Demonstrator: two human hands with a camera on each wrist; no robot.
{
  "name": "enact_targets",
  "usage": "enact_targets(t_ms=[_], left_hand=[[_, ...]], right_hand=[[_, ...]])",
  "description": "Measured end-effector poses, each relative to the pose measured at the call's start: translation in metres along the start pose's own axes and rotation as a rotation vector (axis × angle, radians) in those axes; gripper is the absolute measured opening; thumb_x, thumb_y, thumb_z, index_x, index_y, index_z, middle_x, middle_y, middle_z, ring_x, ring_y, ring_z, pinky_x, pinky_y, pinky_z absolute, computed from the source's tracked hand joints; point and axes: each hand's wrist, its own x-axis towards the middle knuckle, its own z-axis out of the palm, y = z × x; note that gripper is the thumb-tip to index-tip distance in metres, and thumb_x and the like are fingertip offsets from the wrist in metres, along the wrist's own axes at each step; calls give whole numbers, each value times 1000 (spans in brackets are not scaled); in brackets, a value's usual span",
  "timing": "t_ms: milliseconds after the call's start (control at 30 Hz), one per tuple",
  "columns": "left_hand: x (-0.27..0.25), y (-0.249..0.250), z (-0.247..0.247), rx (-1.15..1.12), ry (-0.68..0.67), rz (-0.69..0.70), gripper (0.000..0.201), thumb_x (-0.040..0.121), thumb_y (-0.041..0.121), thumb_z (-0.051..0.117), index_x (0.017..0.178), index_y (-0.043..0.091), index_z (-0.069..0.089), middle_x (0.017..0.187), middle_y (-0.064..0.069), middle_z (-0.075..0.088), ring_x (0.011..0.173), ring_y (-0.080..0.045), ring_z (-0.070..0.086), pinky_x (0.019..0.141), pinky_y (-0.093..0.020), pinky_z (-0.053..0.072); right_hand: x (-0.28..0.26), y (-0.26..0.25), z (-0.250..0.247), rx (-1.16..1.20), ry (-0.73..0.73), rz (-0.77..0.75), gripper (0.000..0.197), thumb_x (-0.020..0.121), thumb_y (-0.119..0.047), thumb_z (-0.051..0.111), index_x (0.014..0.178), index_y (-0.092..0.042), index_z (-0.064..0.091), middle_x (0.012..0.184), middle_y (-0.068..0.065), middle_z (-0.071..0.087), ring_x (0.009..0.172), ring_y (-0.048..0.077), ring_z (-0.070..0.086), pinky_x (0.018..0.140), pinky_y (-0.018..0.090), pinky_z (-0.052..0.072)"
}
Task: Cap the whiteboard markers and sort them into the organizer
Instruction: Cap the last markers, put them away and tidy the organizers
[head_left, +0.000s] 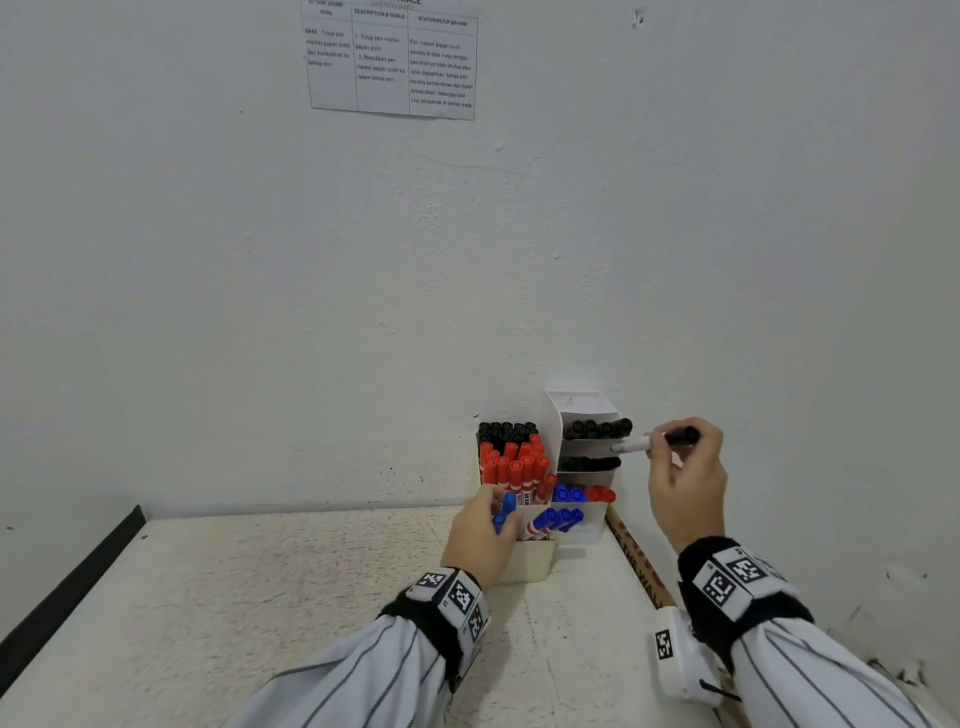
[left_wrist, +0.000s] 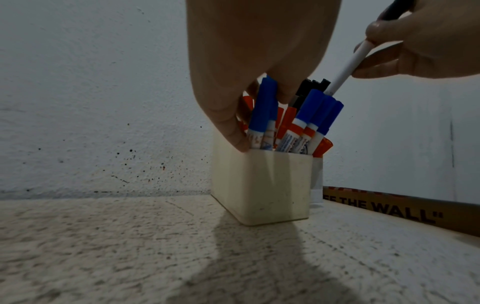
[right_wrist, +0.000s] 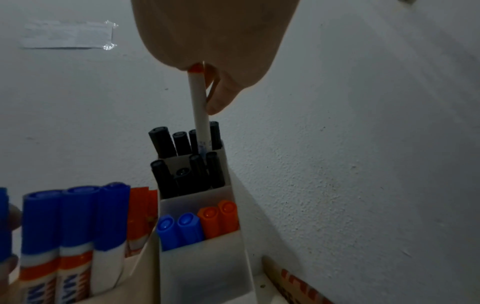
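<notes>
The right hand pinches a slim white-barrelled, black-capped marker, its long axis aimed barrel-first into the tiered white plastic organizer's rear black-marker compartment at the desk's back right corner. The left hand curls round a blue-capped marker at the cream square holder beside it.

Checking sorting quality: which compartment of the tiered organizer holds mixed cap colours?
The lowest front compartment of the tiered organizer: two blue-capped markers beside two red-capped markers. The two tiers behind hold only black-capped markers.

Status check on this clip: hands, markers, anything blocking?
Right hand grips black marker, tip entering organizer top slot. Left hand holds blue marker at front box. Slot crowded, no clear obstruction.
</notes>
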Motion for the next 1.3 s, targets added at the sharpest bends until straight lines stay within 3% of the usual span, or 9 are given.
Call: enact_targets(t_ms=[100,267,400,567,733,833,967,1100,1300], left_hand=[[-1,-2,0,-12,0,-19,10,90,22,57,96,24,50,94,0,61,82,-13,54,67,-16,40],[-4,-1,-1,-5,-5,-4,9,91,24,56,96,25,49,87,6,58,77,-9,52,62,-8,35],[-5,0,-1,-4,-5,-10,8,92,25,54,98,25,48,84,8,56,76,-8,51,61,-8,35],[-6,1,-1,8,2,-2,7,92,26,54,97,25,48,74,14,53,68,-1,48,58,-6,33],[-7,2,-1,11,4,-14,9,92,26,54,99,25,48,83,7,57,75,-8,51,60,-5,33],[-7,2,-1,9,4,-16,9,93,27,54,99,25,49,83,7,57,74,-6,50,59,-6,34],[-8,2,-1,16,-2,-15,11,93,26,53,104,24,50,86,6,58,77,-8,51,59,-4,33],[-7,2,-2,10,-3,-18,8,93,26,53,99,26,47,83,6,56,75,-8,51,57,-4,33],[-8,1,-1,18,4,-26,12,93,26,52,105,25,50,80,11,55,75,-5,51,58,-3,34]], right_hand=[[-4,5,6,-16,-80,35,19,91,-3,52,99,-16,40,90,1,58,82,14,58,70,4,47],[-1,8,12,-78,-207,87,16,92,-3,52,98,-16,44,89,1,59,74,17,56,60,11,44],[-1,9,10,-71,-125,53,16,93,-2,48,100,-15,42,83,-9,53,71,19,54,62,16,46],[2,15,6,-48,-98,58,14,95,-7,45,102,-16,37,87,-13,51,80,28,59,74,43,53],[6,5,4,-35,-98,3,14,94,-4,47,100,-13,38,83,-15,52,72,29,59,63,18,47],[2,-2,4,12,-65,-41,20,93,1,47,101,-13,36,87,-14,51,74,15,60,68,9,49],[-6,-12,6,-12,-161,-34,17,92,3,47,98,-9,37,73,-15,52,57,10,56,55,8,43],[-6,-12,9,-23,-162,-35,17,91,6,47,98,-7,39,75,-18,51,67,-16,56,58,3,42],[-5,-15,10,-39,-227,-39,17,91,7,49,96,-7,41,71,-16,51,68,-18,55,61,-1,40]])
